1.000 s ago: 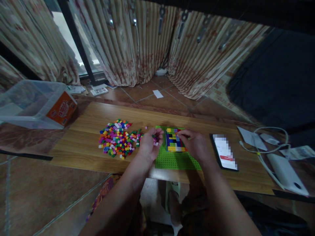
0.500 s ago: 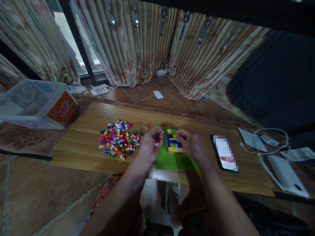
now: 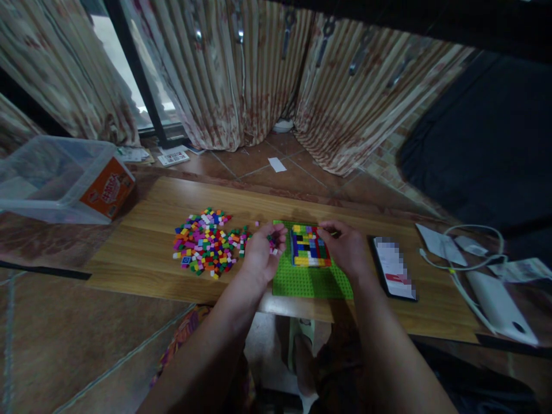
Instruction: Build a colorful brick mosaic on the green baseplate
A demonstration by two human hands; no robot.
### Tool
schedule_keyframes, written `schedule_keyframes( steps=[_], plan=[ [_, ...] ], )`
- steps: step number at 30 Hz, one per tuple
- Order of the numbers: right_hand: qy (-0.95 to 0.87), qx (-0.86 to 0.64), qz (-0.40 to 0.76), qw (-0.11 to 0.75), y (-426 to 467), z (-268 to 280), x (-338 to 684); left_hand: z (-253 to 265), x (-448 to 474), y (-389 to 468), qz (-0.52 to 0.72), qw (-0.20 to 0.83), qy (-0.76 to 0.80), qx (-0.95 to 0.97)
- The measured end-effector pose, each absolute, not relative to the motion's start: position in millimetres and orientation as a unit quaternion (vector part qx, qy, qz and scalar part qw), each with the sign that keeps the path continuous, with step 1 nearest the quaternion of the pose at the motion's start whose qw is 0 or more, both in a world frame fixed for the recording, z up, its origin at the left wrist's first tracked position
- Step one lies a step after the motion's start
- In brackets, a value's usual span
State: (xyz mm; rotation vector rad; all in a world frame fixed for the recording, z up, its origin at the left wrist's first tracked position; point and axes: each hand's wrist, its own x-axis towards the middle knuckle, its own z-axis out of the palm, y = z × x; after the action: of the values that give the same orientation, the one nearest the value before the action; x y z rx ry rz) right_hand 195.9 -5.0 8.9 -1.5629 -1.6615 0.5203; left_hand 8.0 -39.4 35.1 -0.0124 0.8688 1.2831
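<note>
A flat block of coloured toy bricks [image 3: 305, 247], mostly blue, yellow and red, is built on a green studded baseplate [image 3: 310, 283]. At its far right corner, my right hand [image 3: 347, 247] has thumb and forefinger pinched together; anything between them is too small to make out. Cupped palm up over the baseplate's left edge, my left hand [image 3: 261, 253] holds several small loose bricks [image 3: 274, 249], pink and white among them. Beyond its wrist, a wide heap of loose bricks [image 3: 204, 244] in many colours spreads over the wooden tabletop [image 3: 146, 253].
Right of the baseplate lies a phone [image 3: 393, 270] with a lit, blurred screen. Farther right are a white cable [image 3: 502, 241], papers [image 3: 440, 246] and a white power-bank-like device [image 3: 500, 307]. A clear plastic bin [image 3: 56, 178] with an orange label stands at the far left.
My right hand has shifted slightly right, from above the block's middle to its far right corner, uncovering red and blue bricks. My left hand stays cupped in place.
</note>
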Motion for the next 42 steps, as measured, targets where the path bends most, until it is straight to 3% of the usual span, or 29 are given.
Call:
schedule_keyframes(
  steps=[5, 18, 42],
  plan=[
    [-0.670, -0.632, 0.153, 0.358, 0.0, -1.6, 192.6, 35.2, 8.5, -38.8, 0.579, 0.717, 0.388, -0.007],
    [-0.659, -0.658, 0.172, 0.320, 2.2, -2.9, 194.3, 38.4, 8.5, -39.2, 0.574, 0.717, 0.396, -0.004],
    [-0.649, -0.661, 0.194, 0.324, -0.8, -10.9, 189.1, 40.5, 8.6, -39.8, 0.581, 0.720, 0.380, -0.012]
  ],
)
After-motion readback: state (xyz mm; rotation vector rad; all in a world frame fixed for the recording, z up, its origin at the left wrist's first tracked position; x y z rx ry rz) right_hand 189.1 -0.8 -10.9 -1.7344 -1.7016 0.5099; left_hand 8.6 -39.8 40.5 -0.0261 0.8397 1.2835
